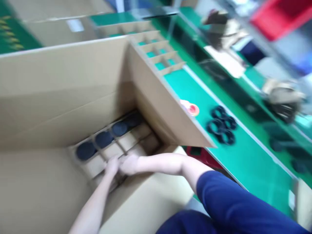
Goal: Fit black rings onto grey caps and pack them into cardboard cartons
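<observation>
A large open cardboard box (pixel 60 81) takes up the left half of the view. Down inside it sits a cardboard divider grid (pixel 119 144), with dark round parts (pixel 85 150) in its far row of cells. Both of my hands reach into the box at the near side of this grid. My left hand (pixel 112 166) touches the divider, its fingers blurred. Close beside it on the right is my right hand (pixel 128 163), also smeared by motion. Whatever lies between or under the fingers is hidden.
On the green worktable (pixel 253 159) to the right lie several black rings (pixel 220 125) and a roll of tape (pixel 193 110). Another cardboard divider (pixel 158 48) stands behind the box. A red bin (pixel 280 18) is at the upper right. The box flap (pixel 168 97) juts toward the table.
</observation>
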`<action>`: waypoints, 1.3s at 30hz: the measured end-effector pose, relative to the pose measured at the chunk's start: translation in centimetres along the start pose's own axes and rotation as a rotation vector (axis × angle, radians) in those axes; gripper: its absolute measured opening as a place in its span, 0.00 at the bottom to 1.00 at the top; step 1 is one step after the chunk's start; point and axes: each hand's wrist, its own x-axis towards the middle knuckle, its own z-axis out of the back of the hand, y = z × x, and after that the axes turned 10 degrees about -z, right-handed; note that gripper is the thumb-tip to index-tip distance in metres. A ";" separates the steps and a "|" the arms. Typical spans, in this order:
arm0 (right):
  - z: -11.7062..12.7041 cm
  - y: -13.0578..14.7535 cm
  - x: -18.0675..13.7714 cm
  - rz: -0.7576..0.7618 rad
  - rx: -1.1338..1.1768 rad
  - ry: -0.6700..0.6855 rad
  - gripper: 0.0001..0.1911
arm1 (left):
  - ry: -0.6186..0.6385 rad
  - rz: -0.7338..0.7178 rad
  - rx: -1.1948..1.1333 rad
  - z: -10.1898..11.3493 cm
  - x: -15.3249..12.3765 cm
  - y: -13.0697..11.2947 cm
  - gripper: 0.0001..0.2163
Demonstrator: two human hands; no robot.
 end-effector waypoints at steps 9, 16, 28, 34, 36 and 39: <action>-5.5 -1.5 -35.6 -0.409 0.315 -0.453 0.18 | -0.401 -0.221 -0.261 5.1 -13.0 -19.9 0.14; -22.9 -0.6 -69.5 -1.514 0.712 -0.489 0.14 | -0.039 -0.653 -0.282 -7.5 -20.6 -45.6 0.27; -35.1 13.2 -78.8 -2.187 0.861 -1.513 0.21 | 0.774 -1.507 0.376 -24.1 -31.3 -67.2 0.20; -41.8 26.5 -81.4 -2.841 0.988 -1.511 0.22 | 0.952 -1.559 0.614 -28.2 -32.4 -72.8 0.18; -44.9 31.8 -81.7 -2.998 1.245 -1.312 0.22 | 0.959 -1.655 0.671 -29.6 -34.4 -75.0 0.17; -49.9 37.9 -80.6 -3.002 1.625 -1.100 0.19 | 0.925 -1.810 0.656 -31.7 -39.1 -77.7 0.18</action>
